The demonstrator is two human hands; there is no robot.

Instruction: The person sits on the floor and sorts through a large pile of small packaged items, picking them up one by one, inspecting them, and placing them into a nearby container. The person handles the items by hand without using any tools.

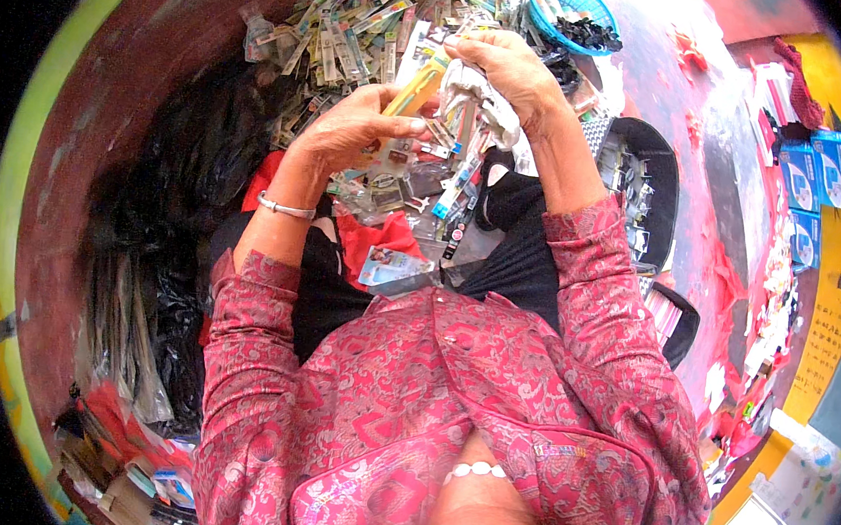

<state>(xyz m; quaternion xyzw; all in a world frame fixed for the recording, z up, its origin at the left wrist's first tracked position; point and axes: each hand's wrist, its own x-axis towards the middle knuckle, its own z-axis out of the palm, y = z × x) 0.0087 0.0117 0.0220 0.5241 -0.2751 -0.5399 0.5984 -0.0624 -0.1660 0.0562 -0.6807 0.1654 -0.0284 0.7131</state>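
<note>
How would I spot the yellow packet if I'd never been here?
Start with the big heap of slim packets at the top of the picture. In front of it, between the left hand and right hand, is a slim yellow packet. Unlike the mostly pale ones behind, it's bright yellow and held aslant.

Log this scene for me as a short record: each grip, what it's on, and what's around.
Left grip: bare hand, on the lower part of a yellow packet
Right grip: bare hand, fingers at the packet's upper end; exact hold partly hidden
Below right palm: bunched white cloth
Beyond hands: loose pile of slim packets
Beside pile, right: round blue basket holding dark and pale pieces
Right of right forearm: black container with small items, too small to identify
</note>
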